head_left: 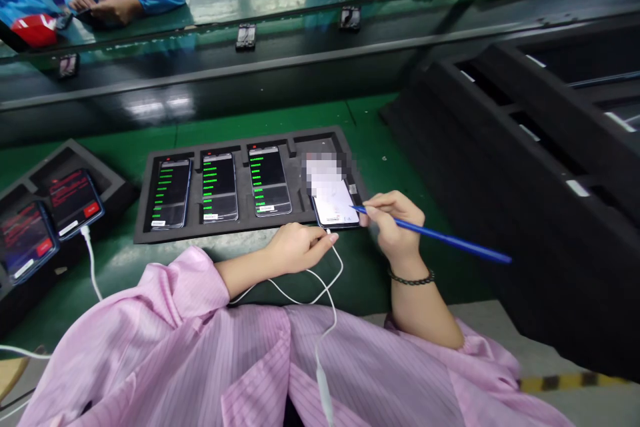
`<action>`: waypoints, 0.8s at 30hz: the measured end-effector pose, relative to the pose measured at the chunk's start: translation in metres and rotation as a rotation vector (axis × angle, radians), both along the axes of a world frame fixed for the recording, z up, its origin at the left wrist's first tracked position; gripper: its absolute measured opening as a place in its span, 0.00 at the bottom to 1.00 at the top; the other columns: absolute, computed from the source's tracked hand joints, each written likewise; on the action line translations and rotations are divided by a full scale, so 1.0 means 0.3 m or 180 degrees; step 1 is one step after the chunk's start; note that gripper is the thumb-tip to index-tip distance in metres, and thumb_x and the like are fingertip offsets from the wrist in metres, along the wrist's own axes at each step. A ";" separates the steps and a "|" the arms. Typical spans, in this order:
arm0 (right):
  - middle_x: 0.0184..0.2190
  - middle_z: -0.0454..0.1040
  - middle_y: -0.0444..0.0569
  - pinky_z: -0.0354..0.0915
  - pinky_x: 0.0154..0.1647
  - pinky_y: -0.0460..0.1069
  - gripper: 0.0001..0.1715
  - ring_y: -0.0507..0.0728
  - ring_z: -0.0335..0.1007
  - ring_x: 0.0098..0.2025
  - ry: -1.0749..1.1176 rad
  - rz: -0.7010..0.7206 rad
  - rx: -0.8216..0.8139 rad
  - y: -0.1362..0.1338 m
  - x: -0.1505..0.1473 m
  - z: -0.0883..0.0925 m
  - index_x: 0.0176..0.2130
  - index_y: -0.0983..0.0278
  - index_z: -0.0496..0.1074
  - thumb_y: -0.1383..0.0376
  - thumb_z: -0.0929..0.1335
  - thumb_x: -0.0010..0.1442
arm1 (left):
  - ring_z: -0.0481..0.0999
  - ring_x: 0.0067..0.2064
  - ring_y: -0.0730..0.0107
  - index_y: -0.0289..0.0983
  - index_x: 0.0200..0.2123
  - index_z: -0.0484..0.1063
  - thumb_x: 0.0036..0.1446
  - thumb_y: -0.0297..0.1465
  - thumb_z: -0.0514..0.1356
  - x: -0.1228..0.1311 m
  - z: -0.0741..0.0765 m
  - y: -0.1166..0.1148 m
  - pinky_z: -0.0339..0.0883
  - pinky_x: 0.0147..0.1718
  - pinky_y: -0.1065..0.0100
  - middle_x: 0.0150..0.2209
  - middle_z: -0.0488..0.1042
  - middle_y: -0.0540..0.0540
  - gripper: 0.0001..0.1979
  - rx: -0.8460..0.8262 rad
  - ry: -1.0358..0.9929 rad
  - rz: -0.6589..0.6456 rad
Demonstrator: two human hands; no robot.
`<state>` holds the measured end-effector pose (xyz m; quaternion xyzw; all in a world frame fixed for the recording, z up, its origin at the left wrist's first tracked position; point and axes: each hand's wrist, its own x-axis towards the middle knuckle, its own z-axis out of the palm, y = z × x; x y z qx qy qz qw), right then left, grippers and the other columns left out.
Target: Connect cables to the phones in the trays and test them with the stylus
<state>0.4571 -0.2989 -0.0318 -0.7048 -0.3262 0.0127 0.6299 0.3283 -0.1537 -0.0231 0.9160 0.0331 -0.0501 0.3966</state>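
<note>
My right hand (397, 220) is closed around a slim blue stylus (450, 238), with its tip at the lower right of a lit phone (333, 203). That phone has a white screen, partly blurred out, and lies in the right end slot of a black foam tray (215, 232). At the phone's lower edge, my left hand (295, 247) pinches the plug end of a white cable (336, 280); whether the plug is fully in cannot be seen. Three phones with green text, the nearest being a dark phone (270, 180), fill the tray's other slots.
At left, a second foam tray (113, 177) holds two phones with red text, one phone (75, 203) on a white cord (91, 260). Stacked black foam trays (450, 180) rise on the right. Beyond a raised ledge, co-workers' hands (115, 10) work near small black frames (246, 37).
</note>
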 end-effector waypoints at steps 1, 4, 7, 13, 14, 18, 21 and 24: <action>0.22 0.73 0.43 0.60 0.34 0.54 0.07 0.55 0.69 0.26 -0.0356 -0.0019 -0.0247 0.008 -0.006 0.002 0.28 0.59 0.73 0.63 0.67 0.58 | 0.67 0.22 0.72 0.37 0.23 0.70 0.69 0.39 0.50 0.001 0.001 -0.002 0.51 0.25 0.69 0.19 0.69 0.51 0.23 -0.0033 0.0032 0.0031; 0.32 0.78 0.47 0.54 0.48 0.59 0.12 0.60 0.72 0.42 -0.1448 0.0122 -0.1149 0.040 -0.025 0.002 0.34 0.56 0.79 0.60 0.65 0.61 | 0.66 0.22 0.72 0.36 0.23 0.71 0.68 0.39 0.50 0.003 0.001 -0.004 0.51 0.25 0.69 0.19 0.69 0.50 0.23 -0.0089 0.0080 0.0074; 0.34 0.79 0.47 0.49 0.49 0.59 0.17 0.62 0.70 0.47 -0.1858 0.0142 -0.1573 0.052 -0.029 -0.003 0.36 0.55 0.81 0.58 0.63 0.63 | 0.64 0.22 0.73 0.36 0.23 0.71 0.68 0.39 0.51 0.003 0.002 -0.002 0.51 0.26 0.70 0.19 0.67 0.51 0.23 -0.0142 0.0110 0.0099; 0.31 0.79 0.47 0.50 0.47 0.59 0.24 0.61 0.74 0.45 -0.1955 -0.0438 -0.1182 -0.007 0.005 0.002 0.34 0.58 0.81 0.59 0.58 0.68 | 0.59 0.21 0.74 0.36 0.23 0.69 0.68 0.39 0.50 0.000 0.006 0.001 0.49 0.26 0.70 0.18 0.62 0.52 0.23 -0.0322 0.0133 0.0130; 0.31 0.79 0.47 0.50 0.47 0.59 0.24 0.62 0.74 0.45 -0.1931 -0.0475 -0.1122 -0.015 0.008 0.005 0.35 0.58 0.81 0.59 0.58 0.68 | 0.59 0.21 0.74 0.36 0.22 0.69 0.68 0.39 0.50 0.000 0.007 0.000 0.49 0.26 0.70 0.18 0.62 0.53 0.23 -0.0342 0.0125 0.0132; 0.31 0.79 0.48 0.52 0.47 0.60 0.24 0.63 0.74 0.46 -0.1844 -0.0548 -0.1006 -0.029 0.010 0.012 0.35 0.59 0.81 0.59 0.58 0.67 | 0.57 0.21 0.75 0.36 0.23 0.68 0.67 0.38 0.51 0.003 0.012 0.000 0.49 0.25 0.70 0.18 0.61 0.53 0.21 -0.0411 0.0105 0.0149; 0.28 0.78 0.48 0.53 0.48 0.61 0.25 0.64 0.74 0.44 -0.1873 -0.0532 -0.0809 -0.035 0.015 0.011 0.32 0.58 0.81 0.60 0.58 0.67 | 0.55 0.20 0.77 0.36 0.22 0.68 0.66 0.38 0.52 0.001 0.014 0.002 0.49 0.25 0.70 0.16 0.58 0.55 0.21 -0.0489 0.0067 0.0174; 0.24 0.76 0.47 0.52 0.48 0.62 0.24 0.64 0.74 0.42 -0.1911 -0.0437 -0.0676 -0.042 0.022 0.008 0.30 0.57 0.81 0.61 0.58 0.65 | 0.54 0.19 0.78 0.35 0.22 0.70 0.65 0.38 0.53 -0.001 0.007 0.002 0.50 0.24 0.71 0.15 0.57 0.56 0.21 -0.0646 0.0013 0.0252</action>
